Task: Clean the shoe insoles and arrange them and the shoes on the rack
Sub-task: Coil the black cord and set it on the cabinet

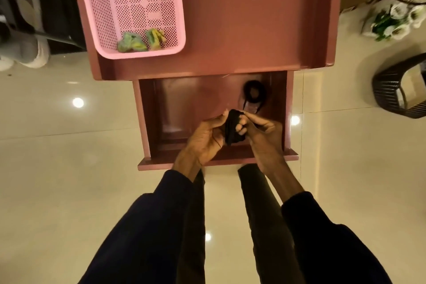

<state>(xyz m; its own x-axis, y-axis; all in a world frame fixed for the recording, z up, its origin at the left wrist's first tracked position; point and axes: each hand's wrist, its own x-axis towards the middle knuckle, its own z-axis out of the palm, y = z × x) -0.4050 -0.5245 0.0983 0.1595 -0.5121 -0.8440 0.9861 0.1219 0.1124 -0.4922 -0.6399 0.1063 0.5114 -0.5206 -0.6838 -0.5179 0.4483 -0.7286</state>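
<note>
Behind the open drawer's [143, 122] left corner, a pink basket [140, 54] sits on the counter. Over the drawer, left hand [202, 138] and right hand [262, 133] each clamp a grip on a black bundle [232, 129], probably to fold it. Its long axis points away from the person, towards a black coil [253, 93] in the drawer's far right.

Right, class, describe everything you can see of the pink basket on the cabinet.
The pink basket looks like plastic: a rectangular tray with rounded corners, a smooth solid rim and fine mesh walls and floor. It sits flat on the left part of the cabinet top, its far end cut off by the picture's edge. Two crumpled green-and-yellow cloths lie in its near end.
</note>
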